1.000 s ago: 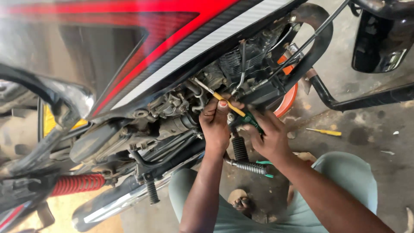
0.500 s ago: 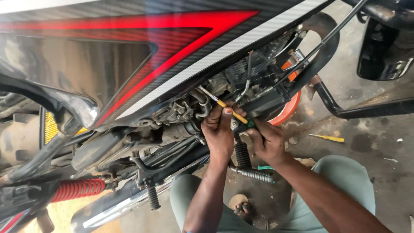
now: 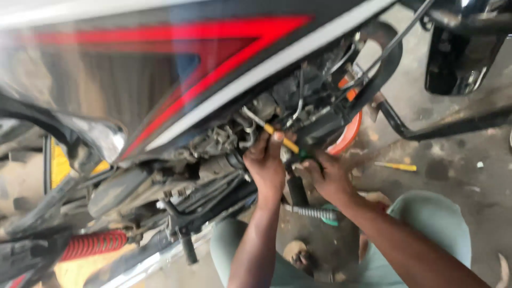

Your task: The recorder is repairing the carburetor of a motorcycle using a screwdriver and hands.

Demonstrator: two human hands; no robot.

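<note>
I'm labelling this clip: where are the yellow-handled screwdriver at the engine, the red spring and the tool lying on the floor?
yellow-handled screwdriver (image 3: 289, 144), head view, on its yellow handle.
red spring (image 3: 93, 244), head view, mid-coil.
yellow tool on the floor (image 3: 399, 167), head view, on its shaft.

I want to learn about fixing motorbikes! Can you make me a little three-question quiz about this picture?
1. True or false: the left hand holds a yellow-handled screwdriver at the engine.
2. What colour is the coiled spring at the lower left? A) blue B) red C) green
3. Fill in: a second yellow tool lies on the ______ floor, away from both hands.

Key:
1. True; its metal shaft points up-left into the engine parts.
2. B, red.
3. Concrete. The right hand works beside the left, near a green part; what its grip closes on is hidden.
</note>
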